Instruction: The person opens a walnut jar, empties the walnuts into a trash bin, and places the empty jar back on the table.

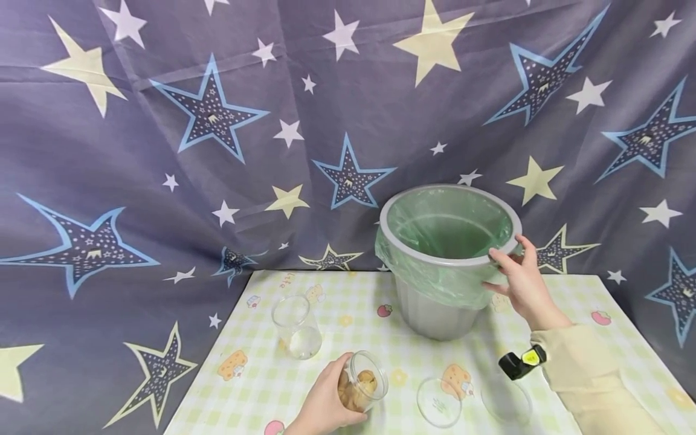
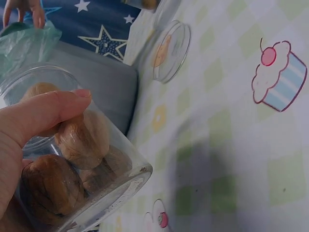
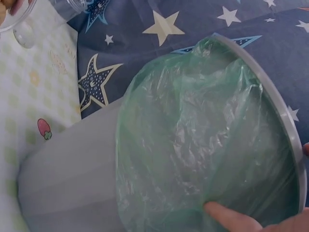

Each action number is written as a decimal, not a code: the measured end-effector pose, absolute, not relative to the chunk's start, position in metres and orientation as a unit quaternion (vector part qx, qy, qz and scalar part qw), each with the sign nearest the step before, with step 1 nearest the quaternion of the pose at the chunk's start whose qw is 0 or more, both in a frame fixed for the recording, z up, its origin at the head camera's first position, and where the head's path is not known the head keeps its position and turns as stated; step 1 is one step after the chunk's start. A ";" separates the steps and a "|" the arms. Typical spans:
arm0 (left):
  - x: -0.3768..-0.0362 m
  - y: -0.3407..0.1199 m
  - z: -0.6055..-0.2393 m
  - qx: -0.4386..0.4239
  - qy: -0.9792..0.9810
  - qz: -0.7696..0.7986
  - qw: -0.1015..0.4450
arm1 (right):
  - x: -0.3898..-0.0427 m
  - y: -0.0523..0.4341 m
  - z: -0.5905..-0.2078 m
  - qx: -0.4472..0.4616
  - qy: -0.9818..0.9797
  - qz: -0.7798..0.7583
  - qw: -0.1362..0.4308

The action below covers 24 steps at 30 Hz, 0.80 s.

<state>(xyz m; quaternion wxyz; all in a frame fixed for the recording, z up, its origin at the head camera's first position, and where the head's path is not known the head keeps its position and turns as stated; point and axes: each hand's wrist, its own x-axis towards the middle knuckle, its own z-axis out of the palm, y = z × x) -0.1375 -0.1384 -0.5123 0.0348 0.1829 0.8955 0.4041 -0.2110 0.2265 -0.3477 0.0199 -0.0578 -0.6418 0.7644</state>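
Note:
My left hand [image 1: 328, 399] grips a clear jar [image 1: 375, 362], which is tilted with its open mouth toward the bin. Several brown walnuts [image 2: 79, 140] sit inside it, and the thumb lies across its side in the left wrist view. My right hand [image 1: 524, 284] holds the rim of a grey trash bin [image 1: 435, 308] at its right side. One fingertip [image 3: 217, 209] presses on the outside of the green bag [image 3: 178, 125] that lines the bin and folds over its rim. The bin stands upright on the table.
A second clear jar [image 1: 298, 329] stands at the left on the checked tablecloth [image 1: 228, 393]. Near the front lie two round clear lids, one lid [image 1: 439, 417] left of the other lid [image 1: 505, 417]. A star-patterned curtain [image 1: 326, 109] hangs behind the table.

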 end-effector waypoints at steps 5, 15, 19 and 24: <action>-0.136 -0.142 -0.506 0.184 0.899 0.396 0.032 | -0.214 0.229 -0.353 -0.075 -0.655 0.751 0.034; -0.144 -0.149 -0.483 0.179 0.904 0.389 -0.001 | -0.217 0.231 -0.354 -0.069 -0.682 0.727 0.041; -0.152 -0.150 -0.466 0.180 0.907 0.379 -0.024 | -0.217 0.229 -0.354 -0.075 -0.681 0.727 0.044; -0.161 -0.149 -0.447 0.175 0.910 0.371 -0.061 | -0.220 0.226 -0.353 -0.073 -0.673 0.734 0.052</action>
